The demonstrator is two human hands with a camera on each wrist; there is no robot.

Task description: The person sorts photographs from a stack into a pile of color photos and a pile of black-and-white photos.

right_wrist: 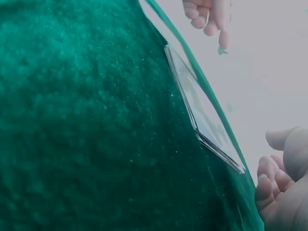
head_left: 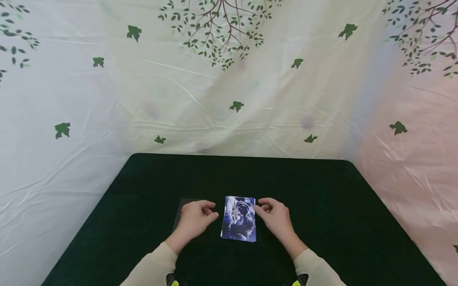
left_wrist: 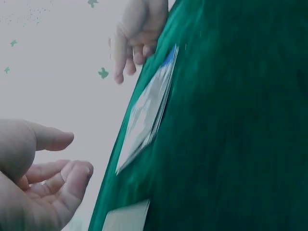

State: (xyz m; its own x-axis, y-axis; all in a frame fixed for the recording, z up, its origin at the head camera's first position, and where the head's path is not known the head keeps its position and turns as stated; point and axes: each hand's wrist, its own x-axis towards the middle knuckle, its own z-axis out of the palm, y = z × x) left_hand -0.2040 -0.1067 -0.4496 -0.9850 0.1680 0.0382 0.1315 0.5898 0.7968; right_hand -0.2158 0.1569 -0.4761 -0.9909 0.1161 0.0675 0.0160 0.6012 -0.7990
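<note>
Cards (head_left: 238, 219) on counter (head_left: 307, 186), long axis near-to-far, between left grip (head_left: 195, 217) and right grip (head_left: 277, 217), both loosely spread, right perhaps just clear

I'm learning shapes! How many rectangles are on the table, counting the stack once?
2: a card stack, between left grip and right grip; a dark rectangle, partly hidden by left grip.
</note>
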